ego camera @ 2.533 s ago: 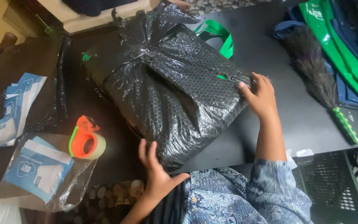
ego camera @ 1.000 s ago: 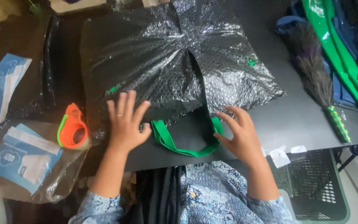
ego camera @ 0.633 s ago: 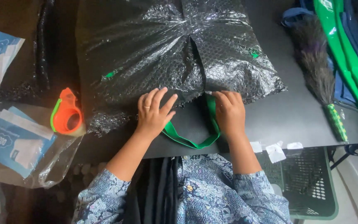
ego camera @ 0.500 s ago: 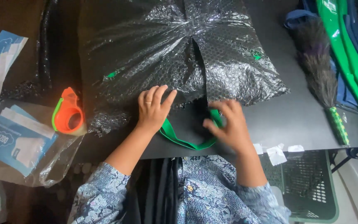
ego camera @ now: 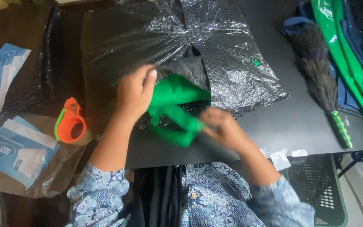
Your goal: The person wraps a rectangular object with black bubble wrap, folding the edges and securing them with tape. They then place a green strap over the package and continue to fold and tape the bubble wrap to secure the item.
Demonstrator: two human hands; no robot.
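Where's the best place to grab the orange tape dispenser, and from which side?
Probably the round orange ring of the tape dispenser, taken from above: it lies flat on the dark table with its open hole facing up, left of the left hand. Fingers can pinch the rim there, clear of the green edge.

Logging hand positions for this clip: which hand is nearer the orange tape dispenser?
Left. The left hand is just right of the orange tape dispenser; the right hand lies farther right, past the green straps.

A black worktop (ego camera: 299, 122) carries a bundle wrapped in bubble wrap (ego camera: 156, 42) at its middle. An orange tape dispenser (ego camera: 69, 122) and clear packets of blue-and-white cards (ego camera: 19, 153) lie left; a feather duster (ego camera: 320, 80) and green and blue bags (ego camera: 349, 54) lie right.
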